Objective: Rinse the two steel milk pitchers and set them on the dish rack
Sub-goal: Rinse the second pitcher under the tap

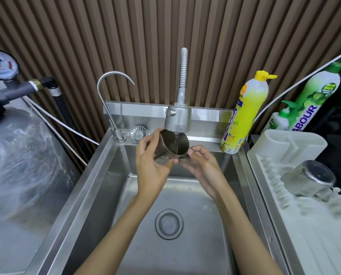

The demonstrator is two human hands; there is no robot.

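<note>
A steel milk pitcher (172, 144) is held tilted under the spray tap (178, 118), its mouth facing me, and a thin stream of water runs into it. My left hand (149, 161) wraps the pitcher's left wall and base. My right hand (200, 162) grips its lower right side, near the handle. A second steel pitcher (309, 178) lies upside down on the white dish rack (296, 221) at the right, its base toward me.
The steel sink (98, 195) lies below with a round drain (169, 223). A thin curved tap (114, 104) and a loose strainer (137, 133) sit at the back left. Yellow (245, 114) and green (312, 100) detergent bottles stand behind the rack. A plastic-wrapped tank (20, 165) fills the left.
</note>
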